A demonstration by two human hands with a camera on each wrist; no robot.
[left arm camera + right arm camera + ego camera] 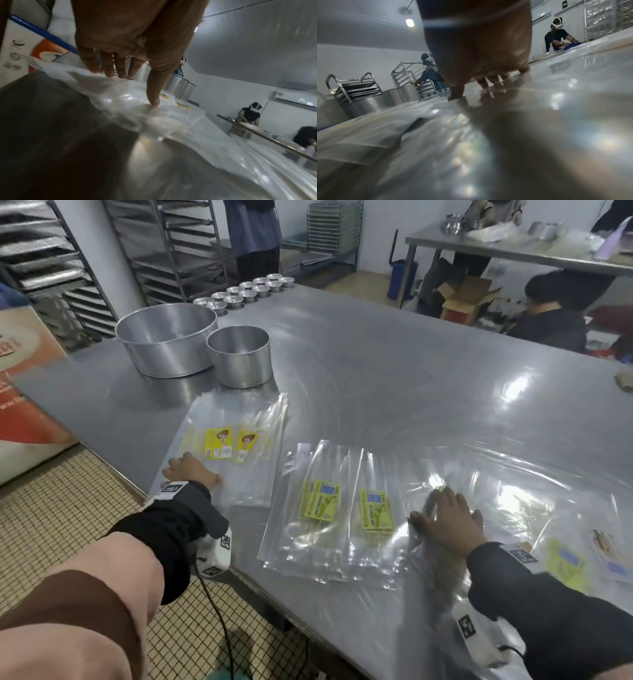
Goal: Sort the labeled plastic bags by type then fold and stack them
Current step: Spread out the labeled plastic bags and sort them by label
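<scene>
A stack of clear bags with yellow labels (236,446) lies at the table's left front. My left hand (191,470) rests flat on its near edge, fingers straight and thumb tip (154,102) pressing the plastic. To the right lies a second stack with green "Kek Pandan" labels (342,508). My right hand (448,518) lies flat, fingers spread, on a loose heap of clear bags (513,491); its fingers (488,81) press the shiny film. More labeled bags (589,556) lie beneath that heap at the far right.
Two round metal tins, a large one (168,340) and a smaller one (239,354), stand behind the yellow stack. Several small metal cups (246,290) line the steel table's (394,354) far edge. Tray racks (51,268) and other people (548,313) are around the room.
</scene>
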